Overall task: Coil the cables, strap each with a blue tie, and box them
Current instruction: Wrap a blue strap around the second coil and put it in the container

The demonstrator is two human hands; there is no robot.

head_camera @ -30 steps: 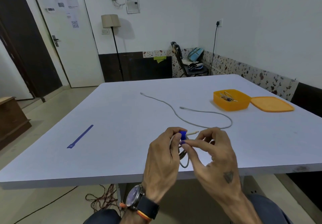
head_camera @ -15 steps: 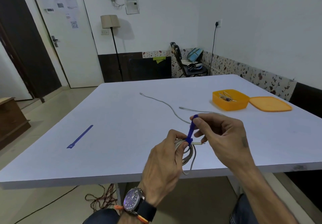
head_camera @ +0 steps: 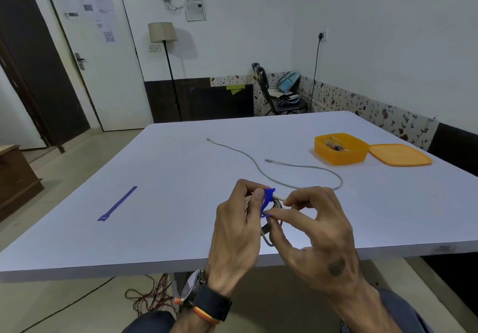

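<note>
- Two ties count here: well to the left of your grip, a spare blue tie (head_camera: 117, 203) lies flat on the table (head_camera: 181, 229), its long axis running from the near left to the far right, slotted end towards you.
- Your left hand (head_camera: 236, 231) is curled round the coiled cable (head_camera: 267, 229), thumb pressing the wrapped blue tie (head_camera: 267, 199) against the bundle near its top. The coil hangs downward from that pinch, above the table's near edge.
- Just to the right, your right hand (head_camera: 313, 229) pinches the tie's loose tail between thumb and forefinger, other fingers loosely curled. The tie runs roughly top to bottom across the strands, and the cable's white plug end pokes out rightward from the grip.
- Risk, as I judge it: if your left thumb eases while you pull the tail, the loops may spring apart and the wrap may slacken; a tail pressed down askew may not fasten.
- Beyond your grip, a loose cable (head_camera: 284, 174) waits uncoiled, curving away to the far left.
- Far right of the grip sits the orange box (head_camera: 341, 156), open, a strapped cable inside, its lid (head_camera: 399, 154) touching it on the right.
</note>
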